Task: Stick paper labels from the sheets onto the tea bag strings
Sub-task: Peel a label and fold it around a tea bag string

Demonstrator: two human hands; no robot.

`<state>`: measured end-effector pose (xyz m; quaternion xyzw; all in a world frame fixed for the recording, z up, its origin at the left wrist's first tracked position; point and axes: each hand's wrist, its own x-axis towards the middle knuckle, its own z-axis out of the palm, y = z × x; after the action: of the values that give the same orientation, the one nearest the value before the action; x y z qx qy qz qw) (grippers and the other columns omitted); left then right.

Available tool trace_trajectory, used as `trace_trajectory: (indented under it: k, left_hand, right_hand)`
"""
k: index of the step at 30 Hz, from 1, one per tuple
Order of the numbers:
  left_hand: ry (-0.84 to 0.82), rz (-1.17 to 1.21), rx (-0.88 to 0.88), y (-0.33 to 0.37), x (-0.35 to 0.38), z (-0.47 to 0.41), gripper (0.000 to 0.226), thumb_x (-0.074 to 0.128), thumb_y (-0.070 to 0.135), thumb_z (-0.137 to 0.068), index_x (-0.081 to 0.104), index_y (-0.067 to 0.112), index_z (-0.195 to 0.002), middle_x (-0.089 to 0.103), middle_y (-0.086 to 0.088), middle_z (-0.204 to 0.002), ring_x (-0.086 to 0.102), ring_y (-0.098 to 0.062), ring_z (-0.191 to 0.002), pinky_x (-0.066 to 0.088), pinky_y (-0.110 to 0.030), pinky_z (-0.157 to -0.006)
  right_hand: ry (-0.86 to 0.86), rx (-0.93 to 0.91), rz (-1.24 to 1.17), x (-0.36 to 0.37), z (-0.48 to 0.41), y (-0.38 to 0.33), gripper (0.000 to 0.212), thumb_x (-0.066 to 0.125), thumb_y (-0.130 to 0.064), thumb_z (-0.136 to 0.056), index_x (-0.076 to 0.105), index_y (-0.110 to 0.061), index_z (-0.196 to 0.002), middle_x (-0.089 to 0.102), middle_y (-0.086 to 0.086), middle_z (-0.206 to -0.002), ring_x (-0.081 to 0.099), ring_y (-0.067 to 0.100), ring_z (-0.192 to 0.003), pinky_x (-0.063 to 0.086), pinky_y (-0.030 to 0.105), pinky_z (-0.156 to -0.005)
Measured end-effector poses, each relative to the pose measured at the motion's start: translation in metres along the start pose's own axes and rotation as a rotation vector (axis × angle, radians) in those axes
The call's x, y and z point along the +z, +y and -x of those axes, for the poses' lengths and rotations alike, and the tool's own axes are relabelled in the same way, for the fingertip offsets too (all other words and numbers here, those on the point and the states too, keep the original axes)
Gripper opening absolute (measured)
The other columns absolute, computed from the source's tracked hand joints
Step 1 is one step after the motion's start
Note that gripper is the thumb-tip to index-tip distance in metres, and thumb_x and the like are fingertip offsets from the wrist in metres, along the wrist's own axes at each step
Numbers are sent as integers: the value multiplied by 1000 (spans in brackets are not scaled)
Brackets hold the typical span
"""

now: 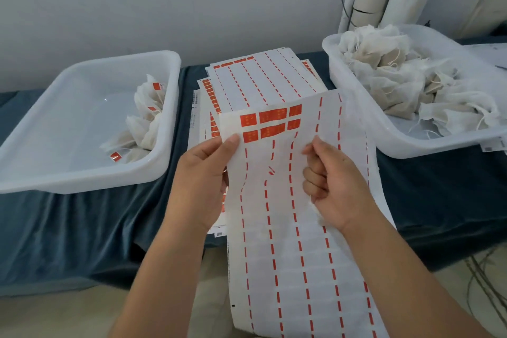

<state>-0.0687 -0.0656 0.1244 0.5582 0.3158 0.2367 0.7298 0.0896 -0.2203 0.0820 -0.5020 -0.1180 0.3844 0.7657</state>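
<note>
A single wide-angle view is being taken from a camera worn on the head, being pointed forward and down over the counter (82, 228). The left hand (200, 181), the right hand (337, 184) and the label sheet (288, 255) gripped between them are being framed close, near the centre, with forearms entering from the bottom edge. The wall (137, 8) is being caught along the top.

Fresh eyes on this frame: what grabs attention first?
The long label sheet held up at centre by the left hand and right hand is nearly stripped, with only a small block of orange labels left near its top. Flanking it on the dark cloth are a left tub holding a few labelled bags and a right tub heaped with plain tea bags.
</note>
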Motion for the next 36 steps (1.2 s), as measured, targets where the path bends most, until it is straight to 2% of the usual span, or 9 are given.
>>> trace_trajectory:
  k: [4, 7, 11, 16, 20, 23, 28, 32, 36]
  left_hand:
    - [65, -18, 74, -3, 8, 14, 20, 73, 38, -97, 81, 21, -105, 80, -4, -115, 79, -28, -103, 65, -46, -86]
    - [25, -4, 92, -3, 12, 19, 24, 72, 37, -98, 81, 17, -107, 79, -6, -118, 78, -27, -106, 64, -42, -87]
    - [-3, -66, 97, -2, 16, 25, 34, 69, 45, -95, 81, 17, -109, 78, -6, -120, 76, -31, -109, 60, -53, -96]
    - [37, -130, 158, -2, 22, 34, 30, 61, 51, -100, 81, 30, -106, 81, 1, -111, 79, -25, -101, 65, -51, -87]
    - [22, -88, 138, 2, 25, 36, 29, 60, 50, -104, 81, 31, -110, 80, 1, -115, 78, -25, -105, 64, -50, -89]
    - [11, -88, 129, 4, 30, 36, 36, 59, 54, -100, 81, 27, -110, 80, -4, -115, 77, -30, -108, 60, -58, -96]
    - [45, -124, 145, 3, 36, 39, 35, 57, 53, -101, 83, 30, -105, 81, 0, -113, 75, -27, -113, 57, -59, -101]
    - [74, -138, 160, 1, 38, 40, 31, 55, 46, -108, 82, 31, -106, 81, 3, -112, 77, -23, -109, 60, -54, -96]
    - [70, -173, 192, 3, 39, 42, 26, 68, 46, -95, 82, 27, -105, 81, 8, -108, 78, -19, -102, 63, -50, -91]
  right_hand:
    - [-25, -282, 408, 38, 29, -22, 32, 65, -55, -96, 78, -26, -100, 62, -12, -62, 47, 8, -45, 38, 14, -48]
    - [32, -520, 695, 57, 37, -31, 19, 67, -47, -98, 77, -32, -94, 76, -12, -84, 68, 12, -69, 53, 13, -63]
    - [74, -581, 901, 63, 40, -30, 28, 65, -48, -96, 79, -28, -110, 77, -16, -95, 69, 6, -88, 54, 12, -79]
    - [231, -826, 1016, 59, 45, -22, 26, 68, -44, -96, 78, -25, -109, 75, -18, -101, 58, -14, -68, 47, 3, -77]
    - [159, -659, 961, 56, 46, -32, 28, 67, -48, -96, 79, -27, -110, 76, -20, -107, 68, -7, -85, 49, 4, -80]
    - [-5, -470, 942, 55, 43, -38, 25, 64, -52, -97, 76, -31, -99, 67, -29, -82, 65, -6, -78, 48, 8, -72]
    - [-107, -497, 992, 57, 41, -40, 20, 63, -45, -100, 74, -30, -92, 60, -30, -67, 63, -1, -71, 43, 7, -64]
    - [0, -548, 1018, 57, 41, -36, 18, 67, -50, -96, 72, -33, -91, 56, -33, -62, 61, -6, -70, 43, 3, -69]
    - [19, -533, 1010, 55, 40, -35, 19, 67, -48, -97, 72, -32, -88, 61, -31, -65, 65, -3, -73, 48, 6, -66]
